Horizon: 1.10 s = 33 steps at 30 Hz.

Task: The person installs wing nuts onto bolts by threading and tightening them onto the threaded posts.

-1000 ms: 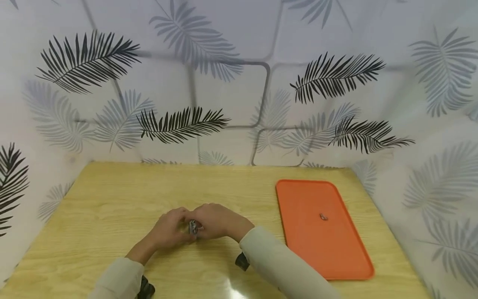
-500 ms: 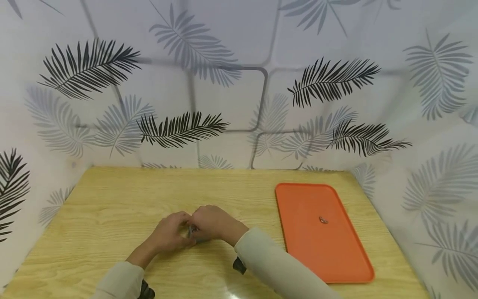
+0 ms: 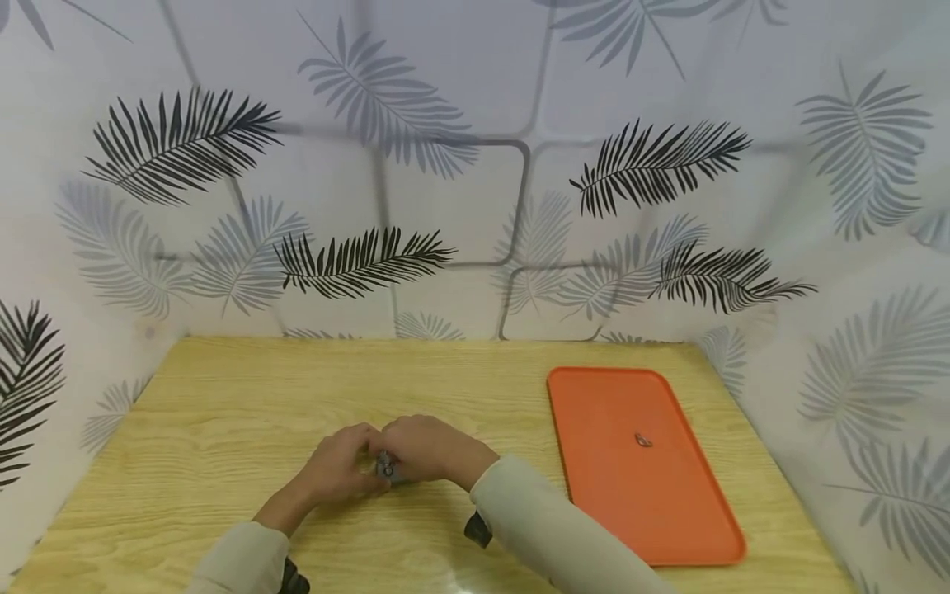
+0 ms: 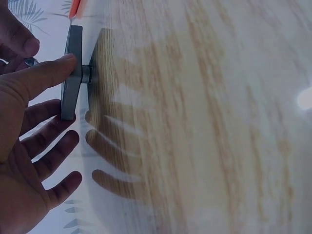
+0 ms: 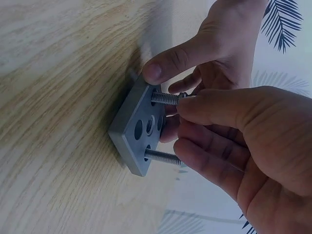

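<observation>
A grey square metal plate [image 5: 132, 106] with several round holes is close over the table. Two threaded bolts, an upper bolt [image 5: 165, 98] and a lower bolt [image 5: 163, 156], stick up through it; a bolt head [image 4: 87, 74] shows beneath in the left wrist view. My left hand [image 3: 337, 469] grips the plate by its edges, thumb on one side, other fingers spread behind it. With thumb and forefinger my right hand [image 3: 426, 447] pinches a small metal nut [image 5: 183, 96] at the upper bolt's end; the fingers partly hide it.
An orange tray [image 3: 638, 503] lies on the right of the wooden table [image 3: 223, 396], with small metal pieces [image 3: 643, 440] on it. A leaf-patterned cloth [image 3: 460, 198] hangs behind and at the sides.
The right fingers have shifted slightly around the bolt's end, covering and then showing the plate again. The left hand keeps its hold on the plate; the head view has tilted a little.
</observation>
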{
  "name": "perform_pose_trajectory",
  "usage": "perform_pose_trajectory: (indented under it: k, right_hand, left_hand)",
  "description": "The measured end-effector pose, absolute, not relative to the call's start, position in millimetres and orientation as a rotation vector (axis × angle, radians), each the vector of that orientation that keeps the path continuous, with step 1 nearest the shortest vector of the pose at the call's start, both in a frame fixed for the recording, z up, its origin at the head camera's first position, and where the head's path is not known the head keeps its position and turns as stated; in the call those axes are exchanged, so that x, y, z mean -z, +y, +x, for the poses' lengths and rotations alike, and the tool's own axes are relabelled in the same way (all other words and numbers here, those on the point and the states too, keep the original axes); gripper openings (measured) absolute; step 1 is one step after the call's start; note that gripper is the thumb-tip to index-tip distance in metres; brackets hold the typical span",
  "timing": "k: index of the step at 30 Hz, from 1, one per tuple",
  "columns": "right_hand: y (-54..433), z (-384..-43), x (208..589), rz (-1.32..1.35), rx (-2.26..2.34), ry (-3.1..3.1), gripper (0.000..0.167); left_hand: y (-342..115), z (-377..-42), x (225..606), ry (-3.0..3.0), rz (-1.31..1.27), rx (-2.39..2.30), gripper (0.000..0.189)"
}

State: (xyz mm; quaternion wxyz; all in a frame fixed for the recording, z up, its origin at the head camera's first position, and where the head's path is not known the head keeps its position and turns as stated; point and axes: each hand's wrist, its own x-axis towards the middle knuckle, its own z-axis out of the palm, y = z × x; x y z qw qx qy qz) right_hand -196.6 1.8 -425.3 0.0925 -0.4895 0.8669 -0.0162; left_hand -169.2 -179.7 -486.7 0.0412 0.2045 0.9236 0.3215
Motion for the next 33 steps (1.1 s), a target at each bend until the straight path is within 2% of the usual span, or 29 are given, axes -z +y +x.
perform_pose_trajectory:
  k: [18, 25, 29, 32, 33]
  right_hand:
    - [-3.4, -197.1, 426.2, -1.440, 0.042, 2.585, 0.006]
    - [-4.0, -196.1, 432.8, -1.401, -0.057, 2.717, 0.022]
    - [0.4, -196.3, 430.2, -1.373, -0.094, 2.737, 0.005]
    - [3.5, -197.9, 426.4, -1.389, -0.037, 2.668, 0.028]
    - [3.8, -198.2, 425.5, -1.392, 0.001, 2.638, 0.031]
  left_hand:
    - [-179.3, -168.0, 485.0, 2.846, 0.664, -0.981, 0.035]
    - [-178.4, -167.9, 485.2, 2.855, 0.665, -0.969, 0.032]
    - [-177.9, -167.9, 484.9, 2.854, 0.654, -0.948, 0.040]
    - [-177.5, -168.0, 484.7, 2.848, 0.619, -0.935, 0.045]
    - [-177.5, -168.0, 485.0, 2.843, 0.605, -0.941, 0.046]
